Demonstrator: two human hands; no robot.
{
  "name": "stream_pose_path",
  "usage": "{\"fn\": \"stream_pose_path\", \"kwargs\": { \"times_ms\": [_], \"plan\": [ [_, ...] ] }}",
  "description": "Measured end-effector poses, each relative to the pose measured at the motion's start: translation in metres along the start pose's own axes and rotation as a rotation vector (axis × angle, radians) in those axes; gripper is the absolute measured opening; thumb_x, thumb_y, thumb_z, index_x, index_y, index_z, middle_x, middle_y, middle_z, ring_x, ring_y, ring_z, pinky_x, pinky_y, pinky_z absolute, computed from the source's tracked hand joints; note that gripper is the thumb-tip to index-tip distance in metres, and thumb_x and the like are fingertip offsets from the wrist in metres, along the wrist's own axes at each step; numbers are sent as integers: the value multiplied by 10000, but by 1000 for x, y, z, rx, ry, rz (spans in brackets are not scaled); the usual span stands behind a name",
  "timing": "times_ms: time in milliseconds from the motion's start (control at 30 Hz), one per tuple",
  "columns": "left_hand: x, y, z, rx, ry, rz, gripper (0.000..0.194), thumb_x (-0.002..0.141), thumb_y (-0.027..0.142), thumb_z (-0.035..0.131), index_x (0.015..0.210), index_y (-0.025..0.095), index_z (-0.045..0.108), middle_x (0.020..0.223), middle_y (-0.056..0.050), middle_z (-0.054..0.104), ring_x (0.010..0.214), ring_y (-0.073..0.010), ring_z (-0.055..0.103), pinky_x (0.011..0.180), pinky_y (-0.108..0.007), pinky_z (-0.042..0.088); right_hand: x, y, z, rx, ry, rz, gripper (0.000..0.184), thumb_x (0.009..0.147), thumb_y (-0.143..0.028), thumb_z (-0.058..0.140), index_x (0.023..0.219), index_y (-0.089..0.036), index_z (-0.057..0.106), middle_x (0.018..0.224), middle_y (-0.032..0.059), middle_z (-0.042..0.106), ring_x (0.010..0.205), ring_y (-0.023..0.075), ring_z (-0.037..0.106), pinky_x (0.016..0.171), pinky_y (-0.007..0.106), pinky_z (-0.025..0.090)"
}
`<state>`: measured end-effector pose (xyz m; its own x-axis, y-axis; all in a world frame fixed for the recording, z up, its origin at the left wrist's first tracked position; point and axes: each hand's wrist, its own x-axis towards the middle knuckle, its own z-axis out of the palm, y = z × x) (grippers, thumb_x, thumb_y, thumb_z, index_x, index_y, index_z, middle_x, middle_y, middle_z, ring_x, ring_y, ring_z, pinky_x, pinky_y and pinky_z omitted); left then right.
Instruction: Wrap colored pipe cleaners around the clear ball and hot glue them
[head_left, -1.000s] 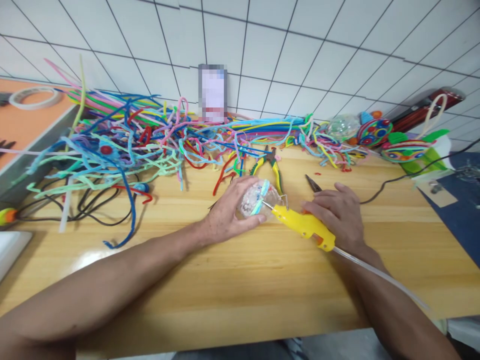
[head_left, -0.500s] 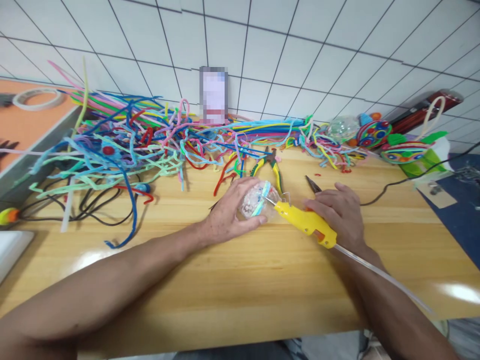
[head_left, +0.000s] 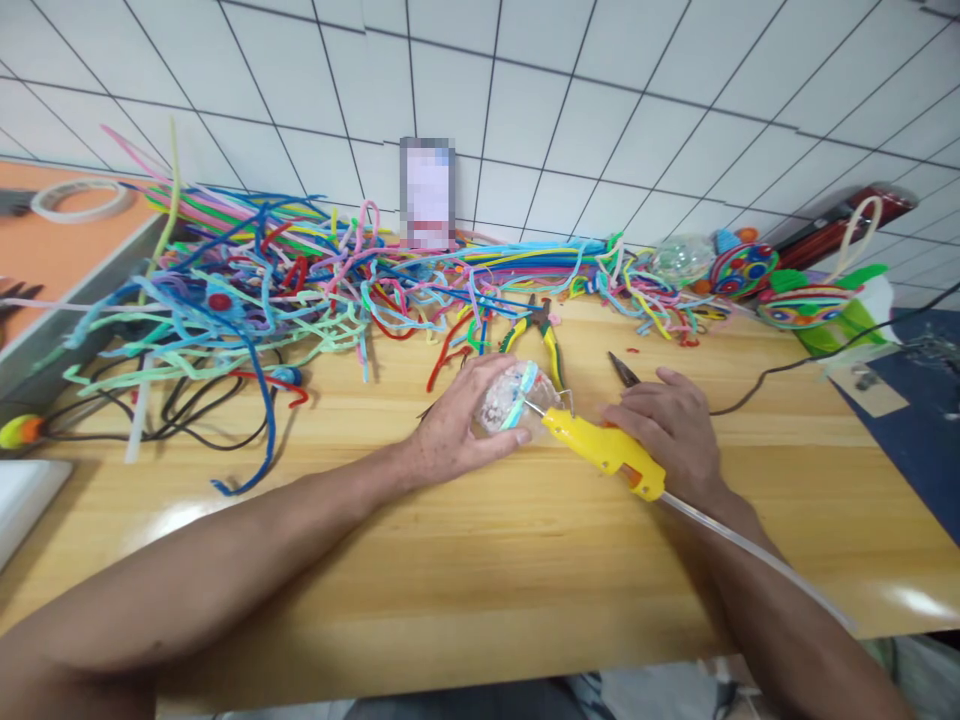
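My left hand (head_left: 465,420) is wrapped round a clear plastic ball (head_left: 496,398) banded with blue and pale green pipe cleaner strips (head_left: 519,395). Gripped in my right hand (head_left: 675,425) is a yellow hot glue gun (head_left: 600,450), its metal nozzle touching or very close to the strips. A long clear glue stick (head_left: 757,553) trails from its rear over my right forearm. Behind the ball lie pliers with yellow and green handles (head_left: 551,350). A dark pointed tool tip (head_left: 621,369) shows just beyond my right hand; its other end is hidden.
Tangled pipe cleaners (head_left: 300,270) cover the back and left of the wooden table (head_left: 465,590). A blurred phone (head_left: 427,190) leans on the tiled wall. Finished striped fish-like ornaments (head_left: 806,303) and another clear ball (head_left: 681,258) stand at back right. A black cord (head_left: 772,375) runs rightward.
The glue gun and my right hand have shifted slightly left, and the nozzle has moved a little down along the strips. My left hand keeps its hold on the ball.
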<state>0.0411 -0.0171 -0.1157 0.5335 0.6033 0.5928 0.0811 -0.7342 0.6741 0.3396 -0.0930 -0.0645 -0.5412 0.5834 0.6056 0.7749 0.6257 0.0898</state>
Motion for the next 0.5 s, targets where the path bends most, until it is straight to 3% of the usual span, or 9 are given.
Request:
{"fn": "stream_pose_path", "kwargs": {
  "times_ms": [500],
  "plan": [
    [0, 2, -3, 20, -24, -13, 766, 951, 391, 747, 1608, 268, 371, 1546, -156, 546, 1492, -344, 496, 1251, -564, 438, 2, 4, -3, -26, -14, -9, 342, 1079, -358, 497, 1378, -277, 642, 983, 54, 758, 999, 243, 715, 1108, 508, 481]
  ]
}}
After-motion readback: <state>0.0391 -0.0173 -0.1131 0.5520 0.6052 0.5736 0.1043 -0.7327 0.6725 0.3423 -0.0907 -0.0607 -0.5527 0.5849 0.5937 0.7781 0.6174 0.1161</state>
